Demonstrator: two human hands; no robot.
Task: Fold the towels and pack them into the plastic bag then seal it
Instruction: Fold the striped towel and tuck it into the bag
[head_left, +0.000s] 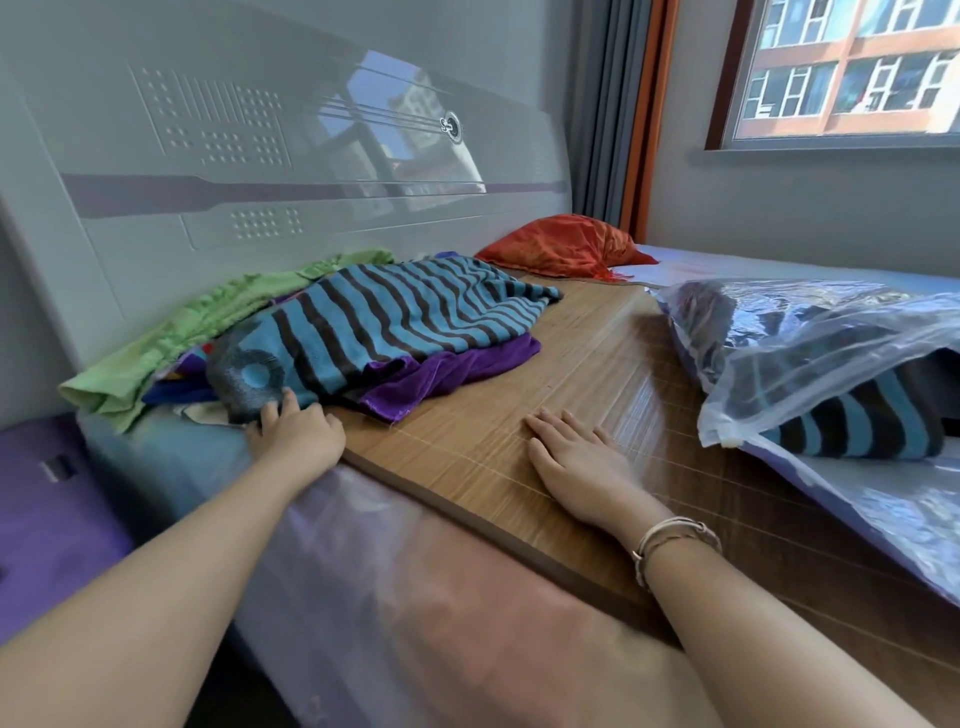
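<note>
A heap of unfolded towels lies at the left against the headboard: a blue and black striped towel (395, 317) on top, a purple one (457, 371) under it, a green one (208, 322) behind. My left hand (296, 431) grips the near corner of the striped towel. My right hand (576, 457) rests flat on the bamboo mat (597, 353), fingers straight. At the right lies a clear plastic bag (810, 353) with its mouth open; a folded striped towel (857, 426) and other dark cloth sit inside it.
An orange pillow (561, 247) lies at the back near the curtain. The white headboard (234, 171) stands behind the heap. The mattress edge (415, 571), wrapped in plastic film, runs below my arms. A purple surface (47, 509) sits at the far left.
</note>
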